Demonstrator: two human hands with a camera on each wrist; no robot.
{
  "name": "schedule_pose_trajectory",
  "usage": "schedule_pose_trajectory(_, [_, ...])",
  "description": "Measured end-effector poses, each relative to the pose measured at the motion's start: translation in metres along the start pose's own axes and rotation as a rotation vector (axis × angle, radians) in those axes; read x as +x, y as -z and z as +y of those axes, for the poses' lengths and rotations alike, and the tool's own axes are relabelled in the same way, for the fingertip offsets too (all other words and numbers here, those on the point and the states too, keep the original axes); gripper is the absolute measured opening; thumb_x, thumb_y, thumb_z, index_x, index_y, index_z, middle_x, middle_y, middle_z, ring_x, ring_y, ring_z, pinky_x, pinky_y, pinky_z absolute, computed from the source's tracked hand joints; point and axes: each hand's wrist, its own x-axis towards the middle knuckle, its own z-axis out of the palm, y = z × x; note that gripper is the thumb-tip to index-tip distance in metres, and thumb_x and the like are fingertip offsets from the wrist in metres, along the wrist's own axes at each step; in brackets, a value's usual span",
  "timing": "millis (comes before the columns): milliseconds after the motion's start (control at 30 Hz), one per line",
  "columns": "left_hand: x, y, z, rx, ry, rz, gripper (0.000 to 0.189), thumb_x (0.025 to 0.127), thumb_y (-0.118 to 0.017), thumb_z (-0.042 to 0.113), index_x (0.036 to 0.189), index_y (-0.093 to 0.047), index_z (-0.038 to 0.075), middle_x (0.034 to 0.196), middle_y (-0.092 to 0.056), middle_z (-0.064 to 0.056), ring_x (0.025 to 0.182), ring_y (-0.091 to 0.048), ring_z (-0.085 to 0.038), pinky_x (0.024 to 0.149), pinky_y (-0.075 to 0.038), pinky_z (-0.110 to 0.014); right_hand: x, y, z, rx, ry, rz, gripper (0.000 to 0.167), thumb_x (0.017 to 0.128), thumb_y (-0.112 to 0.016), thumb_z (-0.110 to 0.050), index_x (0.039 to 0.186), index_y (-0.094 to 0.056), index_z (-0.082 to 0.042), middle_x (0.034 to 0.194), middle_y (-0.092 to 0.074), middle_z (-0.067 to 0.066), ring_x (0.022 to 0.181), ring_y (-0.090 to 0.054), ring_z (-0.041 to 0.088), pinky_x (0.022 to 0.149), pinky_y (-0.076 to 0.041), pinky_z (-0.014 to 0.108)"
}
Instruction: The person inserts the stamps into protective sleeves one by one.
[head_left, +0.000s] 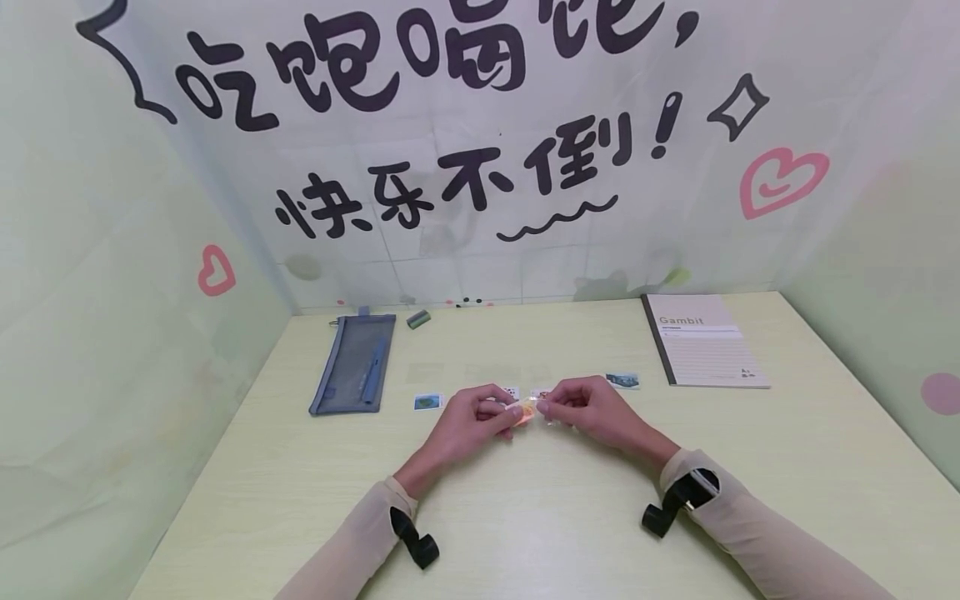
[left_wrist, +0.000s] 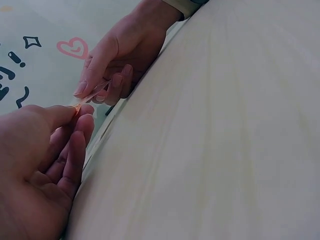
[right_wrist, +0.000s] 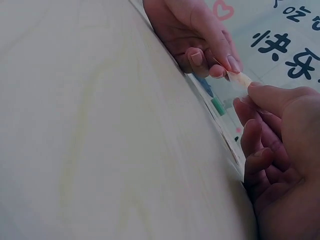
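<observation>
Above the middle of the table, my left hand (head_left: 467, 427) pinches a small orange stamp-like piece (head_left: 528, 409) between thumb and fingers. My right hand (head_left: 600, 410) pinches a clear plastic film (left_wrist: 98, 91) at the piece's right side. The hands almost meet, their fingertips a short gap apart. In the right wrist view the piece (right_wrist: 242, 79) looks pale with orange marks and spans between both thumbs. Whether it lies inside the film or beside it, I cannot tell. Just behind the hands lie small stamp-like pictures, one blue-green (head_left: 428, 402) at left and another (head_left: 622, 381) at right.
A blue mesh pencil case (head_left: 347, 367) with a pen inside lies at the back left, a small green eraser-like block (head_left: 418, 319) beside it. At the back right lies a notebook (head_left: 705, 342). Faint, clear rectangles (head_left: 491, 372) lie behind the hands. Printed cloth walls (head_left: 465, 267) enclose the table.
</observation>
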Motion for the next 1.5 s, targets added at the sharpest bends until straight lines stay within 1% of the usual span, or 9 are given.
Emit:
schedule_pose_trajectory(233, [-0.0003,0.0012,0.0008,0.030,-0.001,-0.026,0.024,0.103,-0.076,0.040,0.114,-0.073,0.018,0.084,-0.082,-0.002,0.076,-0.073,-0.012,0.075,-0.049,-0.023,-0.0008,0.0003,-0.0032,0.013,-0.017,-0.001,0.019,0.100,-0.080,-0.037,0.099,-0.083,-0.019,0.087,-0.075,0.001,0.069,-0.057,0.010,0.063,-0.048,0.023])
schedule_pose_trajectory(433, [-0.0002,0.0017,0.0019,0.010,-0.003,-0.052,0.023,0.104,-0.076,0.036,0.116,-0.073,0.017,0.085,-0.082,-0.006,0.074,-0.073,-0.013,0.073,-0.049,-0.022,-0.0005,0.0001,-0.0024,0.020,-0.020,-0.001,0.020,0.101,-0.080,-0.037,0.098,-0.083,-0.017,0.087,-0.075,0.001,0.070,-0.058,0.010,0.063,-0.049,0.023])
schedule_pose_trajectory(667, [-0.0006,0.0023,0.0039,-0.004,-0.005,-0.064,0.023,0.104,-0.075,0.033,0.118,-0.072,0.015,0.088,-0.083,-0.009,0.074,-0.074,-0.014,0.074,-0.050,-0.023,-0.0010,0.0001,-0.0031,0.028,-0.041,0.013,0.021,0.100,-0.080,-0.038,0.098,-0.083,-0.018,0.087,-0.076,0.002,0.069,-0.057,0.010,0.063,-0.048,0.023])
schedule_pose_trajectory(867, [0.0007,0.0030,0.0006,-0.021,-0.023,-0.066,0.024,0.105,-0.074,0.032,0.119,-0.071,0.014,0.089,-0.082,-0.012,0.073,-0.073,-0.015,0.075,-0.051,-0.023,-0.0012,0.0000,-0.0031,0.033,-0.039,0.034,0.019,0.101,-0.079,-0.038,0.101,-0.084,-0.019,0.087,-0.079,0.004,0.068,-0.058,0.010,0.062,-0.049,0.023])
schedule_pose_trajectory(1000, [0.0000,0.0032,0.0014,-0.030,-0.025,-0.071,0.023,0.105,-0.074,0.033,0.120,-0.072,0.015,0.091,-0.083,-0.012,0.072,-0.073,-0.015,0.075,-0.052,-0.023,-0.0016,0.0004,-0.0030,0.046,-0.041,0.042,0.019,0.101,-0.079,-0.038,0.104,-0.084,-0.020,0.089,-0.080,0.003,0.068,-0.059,0.010,0.062,-0.050,0.024])
schedule_pose_trajectory(1300, [-0.0002,0.0026,0.0018,-0.038,-0.023,-0.074,0.022,0.105,-0.075,0.032,0.120,-0.073,0.015,0.095,-0.083,-0.012,0.073,-0.072,-0.015,0.074,-0.055,-0.024,-0.0014,0.0001,-0.0008,0.085,-0.029,0.005,0.018,0.102,-0.078,-0.035,0.106,-0.083,-0.018,0.096,-0.082,0.007,0.071,-0.061,0.011,0.064,-0.053,0.024])
schedule_pose_trajectory(1500, [-0.0005,0.0024,0.0013,-0.036,-0.020,-0.066,0.021,0.105,-0.075,0.030,0.120,-0.074,0.015,0.097,-0.083,-0.011,0.073,-0.073,-0.014,0.074,-0.055,-0.024,-0.0025,-0.0003,-0.0007,0.070,-0.017,-0.009,0.015,0.099,-0.082,-0.033,0.108,-0.083,-0.021,0.098,-0.082,0.004,0.074,-0.063,0.011,0.065,-0.052,0.023])
